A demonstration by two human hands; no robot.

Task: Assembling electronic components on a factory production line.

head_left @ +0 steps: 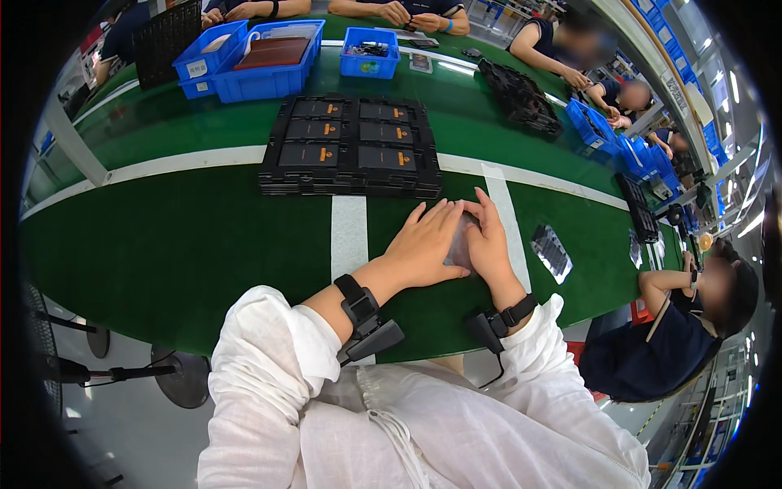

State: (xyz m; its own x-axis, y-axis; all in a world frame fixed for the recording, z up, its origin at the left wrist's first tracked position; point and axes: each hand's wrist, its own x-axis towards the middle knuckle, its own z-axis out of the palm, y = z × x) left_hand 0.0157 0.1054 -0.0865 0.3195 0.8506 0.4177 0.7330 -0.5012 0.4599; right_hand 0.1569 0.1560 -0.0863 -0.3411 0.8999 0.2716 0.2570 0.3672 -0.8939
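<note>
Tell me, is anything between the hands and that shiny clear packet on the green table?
Nothing visible. The left hand and right hand both rest directly on the clear packet, covering most of it.

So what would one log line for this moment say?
left hand: flat on clear packet | right hand: on same packet | surface: green table | ahead: black trays | right: second packet

Left hand [425, 244] flat, palm down, on small clear plastic pouch [458, 244] lying on green belt surface [179, 244]. Right hand [489, 240] beside it, fingers on pouch's right edge; pouch mostly hidden. Just beyond hands: stack of black moulded trays [350, 147] holding dark rectangular parts with orange marks. Second clear pouch [551, 251] lies to the right, apart. Blue plastic bins [261, 57] at far edge.
</note>
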